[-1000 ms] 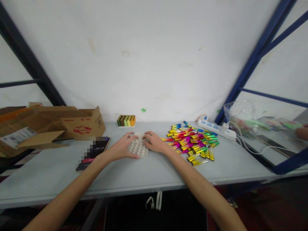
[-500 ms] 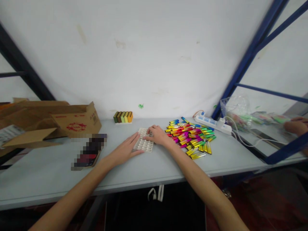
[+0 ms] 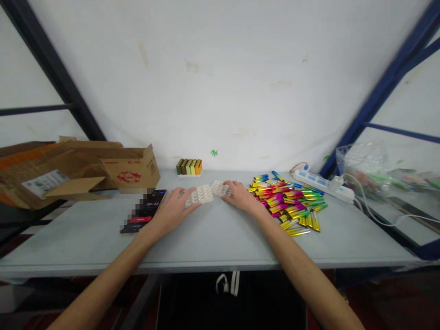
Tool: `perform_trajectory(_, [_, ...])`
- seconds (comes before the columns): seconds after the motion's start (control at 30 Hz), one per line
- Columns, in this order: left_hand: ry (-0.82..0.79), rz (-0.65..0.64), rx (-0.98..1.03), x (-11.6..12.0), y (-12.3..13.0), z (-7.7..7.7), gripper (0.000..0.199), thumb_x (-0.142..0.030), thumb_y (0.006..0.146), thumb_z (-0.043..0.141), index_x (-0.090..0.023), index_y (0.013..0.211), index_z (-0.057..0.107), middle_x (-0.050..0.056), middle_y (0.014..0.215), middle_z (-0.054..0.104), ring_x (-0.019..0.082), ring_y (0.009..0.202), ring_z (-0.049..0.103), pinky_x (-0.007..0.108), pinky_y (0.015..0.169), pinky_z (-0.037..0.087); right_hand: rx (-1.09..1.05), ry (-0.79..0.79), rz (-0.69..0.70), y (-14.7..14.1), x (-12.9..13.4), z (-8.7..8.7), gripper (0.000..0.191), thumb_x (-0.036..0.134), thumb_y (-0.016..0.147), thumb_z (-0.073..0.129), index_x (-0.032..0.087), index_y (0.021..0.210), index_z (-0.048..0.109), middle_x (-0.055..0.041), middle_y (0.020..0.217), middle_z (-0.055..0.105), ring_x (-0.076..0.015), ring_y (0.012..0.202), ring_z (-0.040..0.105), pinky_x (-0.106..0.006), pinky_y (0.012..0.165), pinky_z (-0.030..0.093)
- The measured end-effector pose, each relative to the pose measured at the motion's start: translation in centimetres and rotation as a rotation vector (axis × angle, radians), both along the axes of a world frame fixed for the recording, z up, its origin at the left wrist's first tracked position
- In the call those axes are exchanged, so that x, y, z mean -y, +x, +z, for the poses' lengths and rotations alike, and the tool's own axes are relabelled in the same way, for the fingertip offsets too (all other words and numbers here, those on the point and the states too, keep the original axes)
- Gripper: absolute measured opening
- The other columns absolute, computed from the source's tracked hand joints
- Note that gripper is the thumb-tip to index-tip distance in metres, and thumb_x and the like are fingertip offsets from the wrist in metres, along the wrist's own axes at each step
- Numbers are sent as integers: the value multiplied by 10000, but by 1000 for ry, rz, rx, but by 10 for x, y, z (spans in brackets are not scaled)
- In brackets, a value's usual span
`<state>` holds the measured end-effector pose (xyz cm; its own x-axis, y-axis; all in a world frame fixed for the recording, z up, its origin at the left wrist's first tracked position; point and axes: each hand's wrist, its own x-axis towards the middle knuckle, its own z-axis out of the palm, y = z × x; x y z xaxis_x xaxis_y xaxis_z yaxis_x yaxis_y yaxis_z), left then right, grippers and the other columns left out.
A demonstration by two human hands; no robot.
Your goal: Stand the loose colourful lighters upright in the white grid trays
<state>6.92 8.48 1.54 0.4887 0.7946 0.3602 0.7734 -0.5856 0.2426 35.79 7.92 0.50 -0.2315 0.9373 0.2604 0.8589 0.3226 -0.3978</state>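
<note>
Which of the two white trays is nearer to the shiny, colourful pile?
The tray in the right hand; the other tray, in the left hand, is farther from the pile, towards the phone.

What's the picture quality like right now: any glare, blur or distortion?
Head view: the wall looks evenly lit; highlights streak the shiny coloured pieces; fine detail on the white trays is soft; the blue post slants, perhaps partly lens distortion; pixelation hides part of the phone.
</note>
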Motion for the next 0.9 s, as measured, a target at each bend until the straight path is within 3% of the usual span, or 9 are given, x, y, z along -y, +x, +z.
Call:
perform_trajectory(0.13, [45,-123,146,-15,20,20,641,-648,962,510,-252,1465,461,111,1366,504,297,1301,514,466,1165,392,-228,-60,155,-6,-4,-4,1090,310,796,815,193,1639,134,-187,1409,606,-308,1271,596,-446,1063,457])
perform_trajectory(0.27, [-71,-261,115,-27,39,10,544,-600,941,575,-232,1340,526,107,1302,538,288,1232,559,462,1124,435,-343,-53,175,-1,-10,-9,1315,300,704,886,212,1659,-13,-206,1462,552,-319,1296,592,-462,1078,451])
perform_trajectory(0.37, [-107,-319,103,-29,43,-7,488,-553,945,585,-227,1303,531,114,1308,544,292,1247,545,468,1122,436,-330,-58,177,5,-10,-9,1322,325,693,896,207,1664,6,-204,1413,578,-324,1265,611,-459,1056,466])
perform_trajectory(0.47, [-99,-331,113,-29,42,-15,430,-526,962,567,-234,1277,543,108,1303,544,281,1219,555,455,1101,451,-309,-81,226,8,-8,-5,1259,331,714,883,213,1665,67,-173,1348,623,-315,1231,625,-452,1051,468])
perform_trajectory(0.63, [-71,-324,111,-41,46,-8,459,-570,952,577,-230,1260,582,101,1258,552,279,1199,557,445,1098,442,-322,-54,304,8,-7,-4,1252,348,687,901,209,1660,125,-189,1499,503,-318,1334,535,-467,1135,400])
perform_trajectory(0.8, [-75,-455,3,-64,47,3,495,-591,950,569,-244,1303,581,119,1358,530,300,1302,497,445,1146,390,-306,-13,250,12,-12,-9,1140,332,710,882,188,1637,235,-207,1541,457,-333,1393,477,-483,1156,377])
perform_trajectory(0.9, [-127,-512,-23,-72,45,6,521,-604,926,601,-258,1315,576,109,1368,527,291,1297,505,419,1135,395,-299,-8,244,13,-11,-8,1131,287,722,862,199,1643,212,-202,1504,498,-325,1350,518,-477,1129,406])
